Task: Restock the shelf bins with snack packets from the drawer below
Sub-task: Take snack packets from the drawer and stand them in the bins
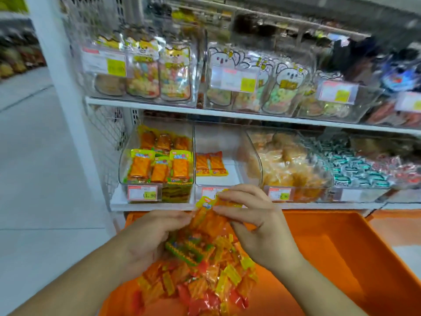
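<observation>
An open orange drawer (337, 242) below the shelf holds a heap of orange and yellow snack packets (200, 277). Above the heap, both hands hold a small bunch of orange packets (208, 218). My left hand (155, 236) grips the bunch from the left. My right hand (248, 215) pinches its top and right side. Directly above stands a clear shelf bin (224, 181) with only two orange packets (210, 164) at its back. The bin to its left (157, 165) is stacked with similar orange packets.
To the right, clear bins hold pale snack bags (289, 165) and green-white packets (355, 169). The upper shelf (205, 111) carries bins of cartoon-printed pouches. A white upright post (66, 92) and wire side panel stand at the left, with pale floor (34, 179) beyond.
</observation>
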Tool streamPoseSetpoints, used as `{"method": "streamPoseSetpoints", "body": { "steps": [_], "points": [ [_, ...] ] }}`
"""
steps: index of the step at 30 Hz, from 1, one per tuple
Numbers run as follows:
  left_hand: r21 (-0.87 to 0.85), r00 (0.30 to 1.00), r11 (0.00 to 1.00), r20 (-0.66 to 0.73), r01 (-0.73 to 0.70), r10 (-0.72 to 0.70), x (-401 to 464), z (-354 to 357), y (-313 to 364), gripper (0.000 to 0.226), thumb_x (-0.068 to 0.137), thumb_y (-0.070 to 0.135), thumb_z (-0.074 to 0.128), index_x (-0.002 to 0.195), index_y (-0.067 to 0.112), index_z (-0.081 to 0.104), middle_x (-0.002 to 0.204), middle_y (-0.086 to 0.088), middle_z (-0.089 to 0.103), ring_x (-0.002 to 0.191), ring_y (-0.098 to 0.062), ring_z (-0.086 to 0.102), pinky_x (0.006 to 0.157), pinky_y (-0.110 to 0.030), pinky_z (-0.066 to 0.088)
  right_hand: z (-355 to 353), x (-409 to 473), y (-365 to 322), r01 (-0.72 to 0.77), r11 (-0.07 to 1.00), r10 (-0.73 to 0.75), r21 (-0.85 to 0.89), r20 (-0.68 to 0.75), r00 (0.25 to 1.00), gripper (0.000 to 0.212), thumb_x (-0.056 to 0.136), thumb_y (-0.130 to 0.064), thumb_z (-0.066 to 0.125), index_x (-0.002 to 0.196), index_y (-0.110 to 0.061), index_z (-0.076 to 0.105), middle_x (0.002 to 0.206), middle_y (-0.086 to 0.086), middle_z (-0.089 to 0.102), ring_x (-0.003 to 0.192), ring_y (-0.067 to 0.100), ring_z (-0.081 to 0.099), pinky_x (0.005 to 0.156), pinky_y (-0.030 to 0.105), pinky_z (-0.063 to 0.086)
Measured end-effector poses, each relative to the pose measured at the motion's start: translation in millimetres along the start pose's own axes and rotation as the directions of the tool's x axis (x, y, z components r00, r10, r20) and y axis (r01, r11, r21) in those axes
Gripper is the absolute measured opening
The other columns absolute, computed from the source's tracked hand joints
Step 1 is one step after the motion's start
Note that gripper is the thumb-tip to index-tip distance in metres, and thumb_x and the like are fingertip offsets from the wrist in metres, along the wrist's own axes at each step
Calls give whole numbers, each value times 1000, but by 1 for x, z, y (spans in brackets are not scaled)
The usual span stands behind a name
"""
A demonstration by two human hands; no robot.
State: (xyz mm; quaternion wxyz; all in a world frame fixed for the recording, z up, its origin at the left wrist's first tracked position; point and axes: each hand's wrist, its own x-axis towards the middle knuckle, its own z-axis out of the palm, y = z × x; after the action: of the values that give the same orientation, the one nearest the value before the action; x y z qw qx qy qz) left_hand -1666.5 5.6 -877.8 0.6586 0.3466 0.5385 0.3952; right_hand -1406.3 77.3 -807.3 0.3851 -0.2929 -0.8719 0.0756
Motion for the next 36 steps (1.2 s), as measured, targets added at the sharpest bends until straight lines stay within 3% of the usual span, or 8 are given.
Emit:
{"method": "streamPoseSetpoints", "body": {
  "steps": [3,10,13,16,20,26,33,36],
  "points": [
    [-61,995,995,51,-79,82,-18,39,60,27,97,11,65,122,3,70,122,-28,69,119,-51,61,103,-60,50,6,4,-4,-16,999,13,49,77,997,50,87,6,76,119,-33,79,141,-17,62,136,18,50,109,35,44],
    [69,983,989,-123,-132,139,-10,35,72,35,82,14,83,116,20,73,98,-4,81,95,-20,78,94,-42,55,17,19,-1,-271,953,259,134,103,960,73,88,17,58,136,-38,64,148,-24,50,146,5,41,117,20,33],
    [118,970,981,-168,-154,173,0,29,68,27,86,15,81,110,25,73,93,3,81,88,-12,78,87,-36,55,28,23,0,-547,751,544,369,123,830,48,96,-7,70,132,-36,58,123,-21,63,121,5,61,101,34,53],
    [190,971,972,-164,-142,174,-3,34,72,30,90,15,78,115,28,70,96,5,81,91,-12,78,95,-41,57,38,31,-2,-688,431,642,583,338,689,34,94,-17,77,125,-19,62,99,13,70,86,20,69,81,50,59],
    [279,956,948,-200,-153,214,-1,37,69,30,91,19,77,114,36,68,97,17,79,89,-1,75,89,-28,57,46,36,-5,-740,296,702,605,387,597,34,92,-5,76,121,-12,59,71,8,62,65,24,65,67,38,58],
    [495,910,846,-230,-197,346,1,22,79,17,88,35,79,92,48,69,89,46,65,89,22,60,72,-8,43,58,50,-9,-732,375,697,569,348,627,25,91,-4,77,110,-4,60,72,14,54,63,21,54,58,29,53],
    [567,881,808,-288,-160,376,14,-7,98,32,81,34,87,106,33,68,97,12,76,93,-1,71,86,-28,59,63,88,-14,-718,504,632,480,362,685,26,93,-10,75,112,-21,60,86,25,69,57,15,62,59,31,51],
    [529,857,836,-355,-144,373,23,-20,115,29,80,27,88,102,27,68,90,5,78,90,-13,74,85,-41,62,73,105,2,-651,662,551,372,347,759,34,94,-23,74,126,-26,64,99,10,71,79,10,65,75,35,58]
  ]
}}
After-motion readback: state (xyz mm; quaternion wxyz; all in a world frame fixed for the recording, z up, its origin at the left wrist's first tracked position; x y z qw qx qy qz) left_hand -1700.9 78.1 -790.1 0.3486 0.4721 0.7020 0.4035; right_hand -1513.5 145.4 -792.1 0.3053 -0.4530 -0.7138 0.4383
